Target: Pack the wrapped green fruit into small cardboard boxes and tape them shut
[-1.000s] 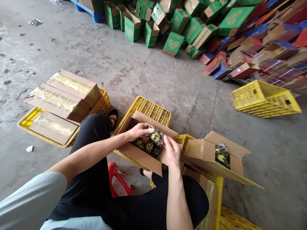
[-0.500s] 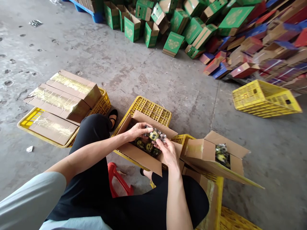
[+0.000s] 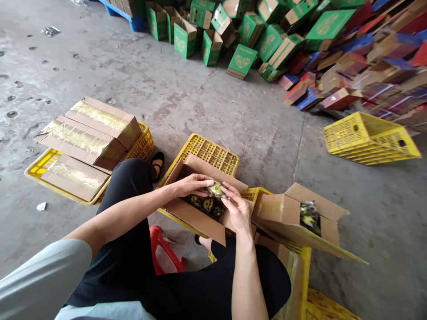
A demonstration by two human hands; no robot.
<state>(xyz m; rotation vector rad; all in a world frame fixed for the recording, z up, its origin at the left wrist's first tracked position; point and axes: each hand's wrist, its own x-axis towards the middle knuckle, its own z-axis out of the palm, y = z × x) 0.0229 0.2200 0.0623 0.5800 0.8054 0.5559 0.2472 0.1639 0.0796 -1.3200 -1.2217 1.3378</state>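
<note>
Between my two hands is a yellow-green, round fruit in clear plastic wrap (image 3: 216, 190), above an open cardboard box (image 3: 196, 218). My left hand (image 3: 193, 185) grips its left side, fingers closed and thumb on top. The fingers of my right hand (image 3: 237, 205) are on its right end, holding the wrap. Inside the box lie several similar dark-and-green wrapped fruits (image 3: 207, 204), partly covered by my hands. The box rests on an upturned yellow crate (image 3: 213, 153). What kind of fruit it is, I cannot tell.
On the right stands another open box (image 3: 278, 208) with wrapped fruit inside. Taped cartons (image 3: 80, 138) sit on a yellow crate at left. A red stool (image 3: 167, 251) is under me. An empty yellow crate (image 3: 370, 138) and heaped green cartons (image 3: 242, 60) lie beyond.
My right fingers have shifted up from below the wrapped fruit to its right end. The loose plastic that stuck out at the right is now drawn in closer around it.
</note>
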